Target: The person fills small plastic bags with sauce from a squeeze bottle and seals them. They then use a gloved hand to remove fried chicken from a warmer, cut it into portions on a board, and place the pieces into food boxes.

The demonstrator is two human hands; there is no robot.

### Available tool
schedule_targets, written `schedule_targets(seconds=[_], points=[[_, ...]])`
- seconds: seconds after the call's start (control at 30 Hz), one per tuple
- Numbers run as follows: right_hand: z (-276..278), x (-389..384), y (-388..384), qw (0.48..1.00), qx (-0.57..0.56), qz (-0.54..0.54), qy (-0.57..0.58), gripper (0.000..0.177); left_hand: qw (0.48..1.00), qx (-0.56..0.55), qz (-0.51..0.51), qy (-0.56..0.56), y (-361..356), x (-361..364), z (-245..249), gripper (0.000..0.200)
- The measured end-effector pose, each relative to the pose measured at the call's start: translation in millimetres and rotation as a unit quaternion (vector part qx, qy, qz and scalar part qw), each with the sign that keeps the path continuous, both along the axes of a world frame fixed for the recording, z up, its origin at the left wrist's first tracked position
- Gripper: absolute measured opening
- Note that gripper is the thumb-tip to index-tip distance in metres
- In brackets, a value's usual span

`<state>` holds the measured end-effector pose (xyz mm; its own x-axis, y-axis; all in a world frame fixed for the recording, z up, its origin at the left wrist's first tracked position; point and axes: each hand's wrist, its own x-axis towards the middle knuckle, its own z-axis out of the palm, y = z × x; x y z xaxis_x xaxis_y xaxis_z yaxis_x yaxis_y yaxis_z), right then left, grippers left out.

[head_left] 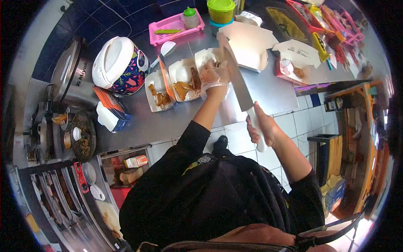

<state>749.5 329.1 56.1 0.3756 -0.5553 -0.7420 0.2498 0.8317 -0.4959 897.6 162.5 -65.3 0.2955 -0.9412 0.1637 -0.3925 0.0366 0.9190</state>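
My left hand (212, 72), in a clear plastic glove, reaches over an open white food box (206, 56) and holds a piece of fried food above it. My right hand (262, 128) grips the white handle of a large cleaver (235, 77), whose blade points up and away over the steel counter (268, 90). Two more open white boxes with fried pieces lie to the left, one (184, 82) next to my left hand and one (158, 93) farther left.
A white rice cooker with a floral body (121, 65) stands at the left. A pink tray (176, 26), a green-lidded tub (221, 10), open empty boxes (249, 44) and a box with food (294, 67) sit at the back. A stove with pans (79, 136) is at far left.
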Motion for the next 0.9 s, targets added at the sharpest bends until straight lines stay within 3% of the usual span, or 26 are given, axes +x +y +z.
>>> schedule_targets(seconds=[0.07, 0.2, 0.23, 0.3, 0.37, 0.43, 0.53, 0.6, 0.67, 0.73, 0.77, 0.87, 0.9], points=[[-3, -10, 7, 0.999, -0.019, -0.021, -0.017, 0.062, 0.966, 0.225, -0.075, -0.102, -7, 6, -11, 0.04], [22, -26, 8, 0.994, -0.017, -0.08, -0.072, 0.063, 0.994, 0.003, -0.048, -0.1, 12, 10, 8, 0.043], [23, -32, 8, 0.989, -0.056, -0.095, -0.101, 0.063, 0.993, -0.041, -0.11, -0.016, 23, 15, 46, 0.043], [34, -37, 4, 0.976, -0.104, -0.136, -0.136, 0.063, 0.95, -0.084, -0.19, 0.231, 33, 37, 69, 0.054], [44, -37, -4, 0.964, -0.145, -0.159, -0.153, 0.063, 0.937, -0.142, -0.259, 0.183, 61, 83, 128, 0.059], [51, -29, -14, 0.954, -0.161, -0.156, -0.199, 0.063, 0.935, -0.119, -0.218, 0.254, 85, 135, 155, 0.068], [53, -1, -23, 0.955, -0.182, -0.13, -0.196, 0.058, 0.956, -0.153, -0.007, 0.252, 141, 221, 193, 0.071], [47, 32, -27, 0.957, -0.168, -0.094, -0.217, 0.06, 0.926, -0.181, 0.139, 0.3, 190, 287, 204, 0.074], [40, 81, -29, 0.959, -0.178, -0.014, -0.221, 0.06, 0.928, -0.262, 0.191, 0.183, 254, 339, 206, 0.068], [42, 144, -18, 0.974, -0.129, -0.007, -0.189, 0.059, 0.868, -0.282, 0.341, 0.225, 311, 386, 222, 0.064], [41, 155, -15, 0.971, -0.159, 0.05, -0.172, 0.06, 0.841, -0.312, 0.387, 0.213, 340, 399, 236, 0.059], [15, 250, 4, 0.959, -0.158, 0.157, -0.176, 0.06, 0.813, -0.399, 0.408, 0.116, 443, 507, 205, 0.06], [9, 284, 14, 0.948, -0.159, 0.191, -0.198, 0.059, 0.819, -0.402, 0.388, 0.134, 476, 537, 208, 0.072]])
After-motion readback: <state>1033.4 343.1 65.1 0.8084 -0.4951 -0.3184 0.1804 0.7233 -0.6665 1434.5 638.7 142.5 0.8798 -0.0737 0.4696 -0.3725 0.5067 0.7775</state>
